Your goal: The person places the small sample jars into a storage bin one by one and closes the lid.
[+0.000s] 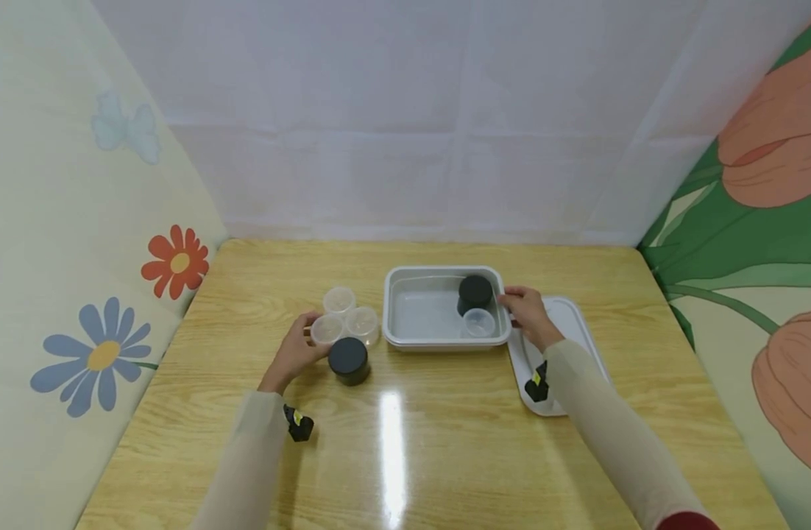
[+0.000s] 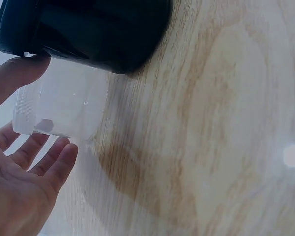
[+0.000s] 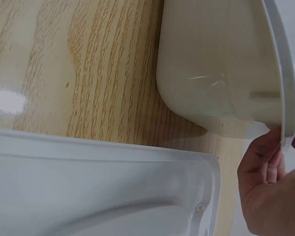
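In the head view my left hand [image 1: 298,352] is round the leftmost of three clear plastic jars [image 1: 327,330], thumb on one side and fingers on the other. The left wrist view shows that clear jar [image 2: 71,101] between them, its ribbed lid toward the palm, the thumb tip overlapping a black jar [image 2: 88,29] beside it. My right hand [image 1: 528,313] pinches the right rim of a white rectangular container [image 1: 419,344]. Inside it, at the right end, are another black jar [image 1: 475,291] and a small clear jar [image 1: 478,322].
A white lid [image 1: 581,335] lies on the wooden table [image 1: 458,442], right of the container and beneath the right forearm. Two more clear jars [image 1: 339,299] stand close behind the left hand's jar. A white cloth [image 1: 412,147] hangs at the table's back edge.
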Demonstrator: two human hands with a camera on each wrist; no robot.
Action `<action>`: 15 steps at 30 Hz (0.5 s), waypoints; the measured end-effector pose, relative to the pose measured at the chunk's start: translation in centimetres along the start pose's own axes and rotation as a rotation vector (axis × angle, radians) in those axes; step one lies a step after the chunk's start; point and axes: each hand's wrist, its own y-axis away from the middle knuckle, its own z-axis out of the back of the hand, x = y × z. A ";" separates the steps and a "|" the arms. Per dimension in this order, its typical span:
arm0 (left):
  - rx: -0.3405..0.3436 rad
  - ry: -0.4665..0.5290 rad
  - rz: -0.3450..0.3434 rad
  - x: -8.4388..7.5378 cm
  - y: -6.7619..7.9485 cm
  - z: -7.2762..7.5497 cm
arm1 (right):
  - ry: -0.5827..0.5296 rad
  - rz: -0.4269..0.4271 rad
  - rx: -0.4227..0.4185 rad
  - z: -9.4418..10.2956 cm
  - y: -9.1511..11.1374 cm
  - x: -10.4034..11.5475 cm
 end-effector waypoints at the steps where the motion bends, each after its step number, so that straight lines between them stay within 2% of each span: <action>1: -0.003 -0.004 0.001 0.0 0.0 0.0 | -0.002 -0.001 -0.001 0.0 0.0 0.0; 9: -0.022 -0.038 0.020 -0.1 0.0 0.1 | -0.009 -0.009 -0.005 0.0 0.0 -0.1; 15: -0.009 -0.057 0.009 -0.5 0.0 0.8 | -0.007 -0.006 0.002 0.1 -0.1 0.0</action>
